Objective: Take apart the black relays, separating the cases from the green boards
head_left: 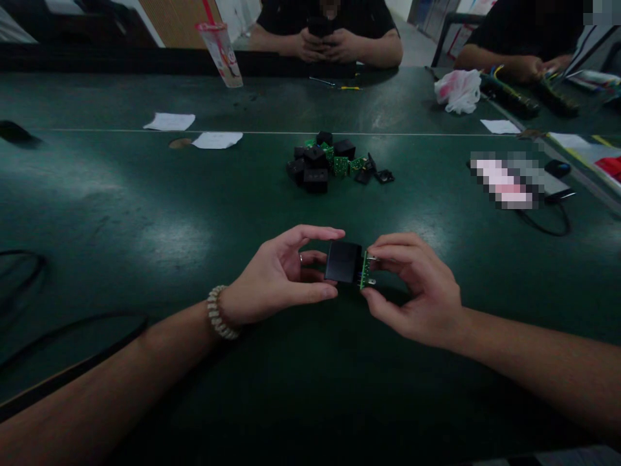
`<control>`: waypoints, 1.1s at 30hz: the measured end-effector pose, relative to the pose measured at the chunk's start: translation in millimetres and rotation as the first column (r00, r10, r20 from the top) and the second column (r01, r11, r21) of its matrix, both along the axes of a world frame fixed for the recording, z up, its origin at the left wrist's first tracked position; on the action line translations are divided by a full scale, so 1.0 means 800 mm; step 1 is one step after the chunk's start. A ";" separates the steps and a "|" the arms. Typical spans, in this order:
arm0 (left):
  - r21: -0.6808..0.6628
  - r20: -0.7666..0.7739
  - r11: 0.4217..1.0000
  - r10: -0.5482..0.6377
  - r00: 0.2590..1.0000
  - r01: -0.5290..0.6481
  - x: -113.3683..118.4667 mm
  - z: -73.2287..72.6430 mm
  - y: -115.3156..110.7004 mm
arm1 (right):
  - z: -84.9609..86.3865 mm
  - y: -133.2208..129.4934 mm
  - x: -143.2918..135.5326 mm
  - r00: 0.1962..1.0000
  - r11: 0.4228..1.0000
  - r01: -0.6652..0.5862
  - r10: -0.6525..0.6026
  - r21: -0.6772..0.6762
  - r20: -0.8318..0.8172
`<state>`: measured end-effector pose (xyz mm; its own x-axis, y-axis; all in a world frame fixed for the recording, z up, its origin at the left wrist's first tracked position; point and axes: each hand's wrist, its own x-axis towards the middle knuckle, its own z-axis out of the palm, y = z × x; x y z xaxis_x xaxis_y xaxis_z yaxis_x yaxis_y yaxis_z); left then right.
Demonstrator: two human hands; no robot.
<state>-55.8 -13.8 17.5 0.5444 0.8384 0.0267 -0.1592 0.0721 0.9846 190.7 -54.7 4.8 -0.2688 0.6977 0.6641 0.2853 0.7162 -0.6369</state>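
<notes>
A small black plastic case (343, 262) is held above the table between my two hands. My left hand (286, 272) cradles it from the left, with some fingers passing behind it; the thumb and index finger lie close to its lower and upper edges. At the case's right side is a green circuit board (365, 270) with metal prongs pointing right. My right hand (417, 285) pinches that board by its upper and lower edges between fingers and thumb. Board and case sit end to end; how far one reaches into the other is hidden.
Beyond my hands lies a pile of black cases (315, 180) and green boards (341, 166). Paper slips (217, 140), a plastic cup (223, 55), a plastic bag (458, 90) and a cable (548, 230) are farther out. Two people sit across the table (242, 200).
</notes>
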 end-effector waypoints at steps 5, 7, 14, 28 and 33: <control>0.023 -0.014 0.999 0.028 0.999 -0.028 0.002 -0.002 -0.003 | -0.004 0.001 -0.001 0.995 0.995 -0.039 0.030 -0.094 -0.100; 0.026 -0.035 0.999 0.021 0.999 -0.020 0.002 -0.001 -0.003 | -0.004 0.001 0.000 0.992 0.993 -0.045 0.032 -0.110 -0.119; -0.058 0.012 0.998 0.012 1.000 -0.011 0.000 -0.001 0.001 | -0.003 0.000 0.001 0.981 0.993 -0.051 0.028 -0.111 -0.194; -0.010 0.005 1.000 -0.014 1.000 0.014 0.001 0.000 -0.001 | -0.001 0.003 0.003 0.996 1.000 -0.023 0.022 -0.011 -0.082; -0.043 -0.034 0.999 -0.019 0.999 0.017 0.002 0.003 -0.004 | 0.001 0.003 0.003 0.999 1.000 -0.027 0.027 -0.016 -0.026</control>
<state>-54.4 -16.7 20.1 0.5594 0.8285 -0.0279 -0.1238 0.1167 0.9854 193.0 -52.0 5.5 -0.2705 0.7012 0.6597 0.2494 0.7129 -0.6554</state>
